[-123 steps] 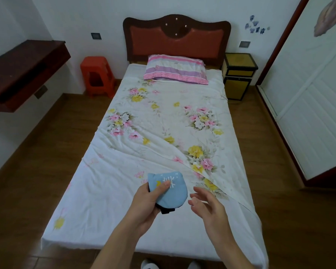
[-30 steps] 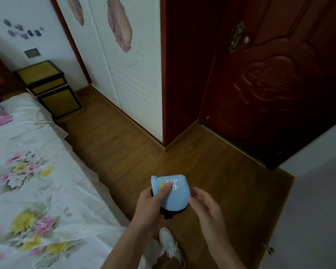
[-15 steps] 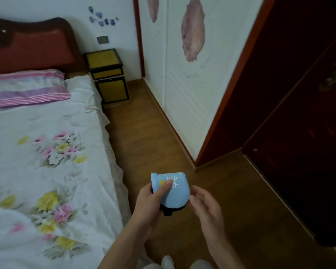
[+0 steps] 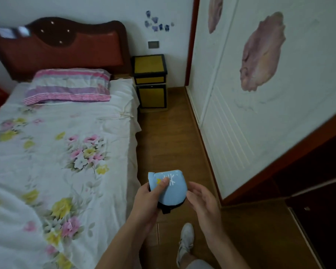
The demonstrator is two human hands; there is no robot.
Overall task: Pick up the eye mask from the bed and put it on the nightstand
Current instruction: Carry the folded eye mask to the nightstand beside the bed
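A light blue eye mask (image 4: pixel 172 189) with white marks and a black strap underneath is folded in my left hand (image 4: pixel 149 199), thumb pressed on its front. My right hand (image 4: pixel 204 199) hovers just to its right, fingers spread, fingertips at the mask's edge. Both hands are over the wooden floor beside the bed (image 4: pixel 56 152). The nightstand (image 4: pixel 149 80), yellow with black frame, stands far ahead at the bed's head, against the wall.
A striped pillow (image 4: pixel 68 86) lies by the dark red headboard (image 4: pixel 56 47). A white wardrobe (image 4: pixel 260 94) lines the right side, leaving a narrow floor aisle (image 4: pixel 169 136) toward the nightstand. My white shoe (image 4: pixel 186 241) shows below.
The view has swung left from the door and wardrobe back along the bed, bringing the nightstand nearer the centre. The mask stays in my left hand, my right hand beside it.
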